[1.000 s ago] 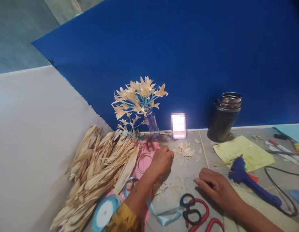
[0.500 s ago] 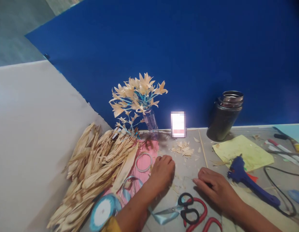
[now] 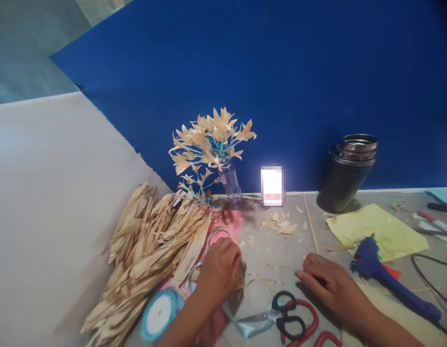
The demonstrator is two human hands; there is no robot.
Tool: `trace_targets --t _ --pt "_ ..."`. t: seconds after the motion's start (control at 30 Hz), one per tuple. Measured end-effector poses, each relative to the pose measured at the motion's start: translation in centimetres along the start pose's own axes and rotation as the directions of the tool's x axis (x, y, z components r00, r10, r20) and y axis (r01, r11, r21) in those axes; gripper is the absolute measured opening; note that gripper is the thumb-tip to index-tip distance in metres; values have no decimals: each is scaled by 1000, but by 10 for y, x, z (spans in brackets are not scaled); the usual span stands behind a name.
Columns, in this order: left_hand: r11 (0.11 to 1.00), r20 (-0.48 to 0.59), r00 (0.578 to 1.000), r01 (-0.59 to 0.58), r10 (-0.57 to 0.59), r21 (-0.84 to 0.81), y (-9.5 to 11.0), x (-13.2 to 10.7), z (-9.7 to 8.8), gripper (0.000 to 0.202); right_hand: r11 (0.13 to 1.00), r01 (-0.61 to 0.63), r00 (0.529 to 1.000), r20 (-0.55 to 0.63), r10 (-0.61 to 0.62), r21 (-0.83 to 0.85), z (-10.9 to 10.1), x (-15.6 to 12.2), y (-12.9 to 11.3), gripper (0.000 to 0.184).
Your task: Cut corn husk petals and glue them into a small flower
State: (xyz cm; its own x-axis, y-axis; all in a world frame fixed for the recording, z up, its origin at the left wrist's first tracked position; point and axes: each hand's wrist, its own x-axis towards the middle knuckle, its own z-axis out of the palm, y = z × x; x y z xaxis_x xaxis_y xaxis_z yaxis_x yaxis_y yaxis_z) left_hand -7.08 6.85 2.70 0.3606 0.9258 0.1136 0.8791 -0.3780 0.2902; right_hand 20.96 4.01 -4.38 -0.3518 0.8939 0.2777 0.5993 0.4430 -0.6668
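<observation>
My left hand (image 3: 223, 267) is closed, its fingers curled downward just above the table beside the pink sheet (image 3: 235, 222). What lies inside it, if anything, is hidden. Close by are a ring of clear tape (image 3: 219, 232) and a spool of light-blue ribbon (image 3: 160, 312), partly behind my forearm. My right hand (image 3: 326, 284) rests on the table, fingers curled with the thumb near the index finger; its inside is hidden too. Between the hands, lower down, lie black-handled scissors (image 3: 289, 327) over a loose blue ribbon end (image 3: 250, 328) and a red-handled tool (image 3: 313, 315).
Dried corn husks (image 3: 147, 260) are heaped at left. Husk flowers on blue stems (image 3: 212, 140) stand in a clear vase (image 3: 230, 185). Petal pieces (image 3: 279, 224), a dark flask (image 3: 348, 173), yellow paper (image 3: 378, 231) and a blue glue gun (image 3: 393, 284) lie toward the back and right.
My left hand has drawn left and back toward me, now partly covering the tape ring. My right hand keeps its place and pose. The whole view has shifted slightly.
</observation>
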Motion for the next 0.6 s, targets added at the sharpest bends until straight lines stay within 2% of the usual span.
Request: trace_targets --t 0.07,0.13,0.2,0.27,0.33,0.43,0.53,0.6 --pt "983 -17 991 132 -135 -125 -9 -24 -16 14 1000 12 1000 0 -12 -5 0 -2 1 47" --pt "958 35 972 236 -234 -165 -14 -48 -24 12 1000 15 1000 8 -14 -10 0 -4 1 45" --pt "952 113 961 267 -252 -150 -16 -72 -23 13 999 27 999 47 -26 -24 0 -6 -2 44" --pt "963 180 957 249 -228 -103 -15 -92 -17 14 998 54 988 144 -48 -35 0 -8 -8 41" --pt "970 204 951 243 -233 -26 -10 -101 -7 12 995 88 963 257 -75 -40 2 -10 -16 30" --pt "955 162 942 279 -293 103 2 -90 11 11 991 128 930 354 -103 -49 10 -14 -26 8" --pt "964 174 957 204 -233 170 13 -58 28 15 985 166 924 355 -139 -47 19 -16 -27 11" --pt "961 134 964 201 -229 191 14 -37 33 18 980 196 927 331 -177 -26 22 -16 -24 11"
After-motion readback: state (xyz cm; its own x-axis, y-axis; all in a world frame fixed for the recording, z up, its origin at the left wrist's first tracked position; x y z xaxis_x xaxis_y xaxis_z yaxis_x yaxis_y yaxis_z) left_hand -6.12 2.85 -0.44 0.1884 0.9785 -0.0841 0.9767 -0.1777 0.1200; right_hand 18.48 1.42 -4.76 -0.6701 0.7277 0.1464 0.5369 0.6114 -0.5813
